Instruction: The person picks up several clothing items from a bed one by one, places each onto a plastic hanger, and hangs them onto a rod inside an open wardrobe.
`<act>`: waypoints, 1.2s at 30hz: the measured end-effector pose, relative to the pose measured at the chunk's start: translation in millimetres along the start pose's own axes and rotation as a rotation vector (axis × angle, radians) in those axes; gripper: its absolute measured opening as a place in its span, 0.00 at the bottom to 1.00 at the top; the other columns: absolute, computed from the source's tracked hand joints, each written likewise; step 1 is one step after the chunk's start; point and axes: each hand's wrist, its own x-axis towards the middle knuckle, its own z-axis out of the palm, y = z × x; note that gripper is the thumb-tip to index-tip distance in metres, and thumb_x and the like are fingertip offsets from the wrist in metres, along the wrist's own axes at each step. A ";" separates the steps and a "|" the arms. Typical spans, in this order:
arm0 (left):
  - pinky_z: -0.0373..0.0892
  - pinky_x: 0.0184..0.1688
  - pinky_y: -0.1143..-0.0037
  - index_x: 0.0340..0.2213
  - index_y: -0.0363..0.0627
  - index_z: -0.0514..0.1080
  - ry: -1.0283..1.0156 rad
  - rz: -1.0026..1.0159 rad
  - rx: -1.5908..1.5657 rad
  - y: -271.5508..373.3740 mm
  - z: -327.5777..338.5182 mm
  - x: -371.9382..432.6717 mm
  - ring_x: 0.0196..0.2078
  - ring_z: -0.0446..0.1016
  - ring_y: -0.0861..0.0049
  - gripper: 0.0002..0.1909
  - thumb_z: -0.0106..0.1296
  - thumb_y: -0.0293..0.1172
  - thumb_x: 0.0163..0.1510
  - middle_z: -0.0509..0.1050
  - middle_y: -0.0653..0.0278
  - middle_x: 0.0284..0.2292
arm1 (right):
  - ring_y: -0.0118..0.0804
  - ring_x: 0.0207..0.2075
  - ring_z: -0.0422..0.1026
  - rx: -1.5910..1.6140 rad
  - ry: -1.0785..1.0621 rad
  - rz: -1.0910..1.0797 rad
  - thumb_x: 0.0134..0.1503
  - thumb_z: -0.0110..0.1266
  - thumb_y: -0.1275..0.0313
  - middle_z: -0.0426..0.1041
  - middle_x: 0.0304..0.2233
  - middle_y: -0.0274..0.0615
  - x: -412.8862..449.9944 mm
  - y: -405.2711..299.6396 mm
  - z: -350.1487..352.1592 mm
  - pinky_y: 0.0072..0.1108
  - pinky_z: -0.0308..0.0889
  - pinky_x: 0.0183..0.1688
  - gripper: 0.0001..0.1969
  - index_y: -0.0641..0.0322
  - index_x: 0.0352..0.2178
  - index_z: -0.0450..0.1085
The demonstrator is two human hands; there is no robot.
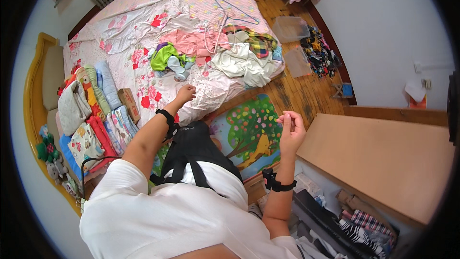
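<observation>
My left hand hangs over the near edge of the bed with loosely bent fingers and nothing in it. Just beyond it lie a lime-green and purple garment and a pair of pale blue socks. A salmon-pink garment, a white garment and a plaid shirt are heaped farther right. White clothes hangers rest on the heap, and a blue hanger lies behind. To the right, my right hand is raised beside the cardboard-brown panel, loosely curled and holding nothing.
Folded bedding and a small cardboard box sit at the bed's left. A tree-patterned mat covers the floor ahead. Right are a brown flat top, stored clothes, a clear plastic bin and a dark pile.
</observation>
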 end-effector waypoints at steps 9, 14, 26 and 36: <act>0.71 0.25 0.76 0.40 0.44 0.68 0.204 -0.144 -0.010 -20.4 -77.2 137.6 0.27 0.76 0.74 0.11 0.51 0.33 0.56 0.74 0.63 0.32 | 0.25 0.28 0.74 -0.177 -0.193 0.089 0.61 0.51 0.73 0.74 0.27 0.37 124.4 -17.3 134.8 0.17 0.68 0.32 0.07 0.67 0.35 0.72; 0.71 0.37 0.67 0.43 0.40 0.67 0.474 -0.140 0.064 -25.4 -121.9 208.3 0.36 0.76 0.60 0.19 0.55 0.33 0.50 0.75 0.50 0.33 | 0.28 0.29 0.75 -0.255 -0.355 0.112 0.60 0.52 0.74 0.75 0.29 0.39 166.2 2.7 199.5 0.19 0.68 0.33 0.06 0.67 0.34 0.72; 0.65 0.53 0.68 0.44 0.41 0.74 0.711 0.031 0.522 -25.6 -207.0 312.6 0.52 0.70 0.61 0.20 0.58 0.31 0.48 0.72 0.49 0.49 | 0.31 0.28 0.74 -0.399 -0.654 0.126 0.59 0.52 0.75 0.73 0.28 0.41 217.0 85.5 284.1 0.20 0.66 0.31 0.05 0.67 0.35 0.72; 0.66 0.34 0.85 0.38 0.39 0.76 0.617 0.253 -0.443 47.6 -132.0 245.1 0.31 0.70 0.89 0.07 0.52 0.25 0.57 0.76 0.72 0.31 | 0.32 0.29 0.74 -0.346 -0.738 0.128 0.60 0.51 0.73 0.73 0.30 0.43 222.8 74.1 315.9 0.21 0.67 0.33 0.06 0.66 0.35 0.71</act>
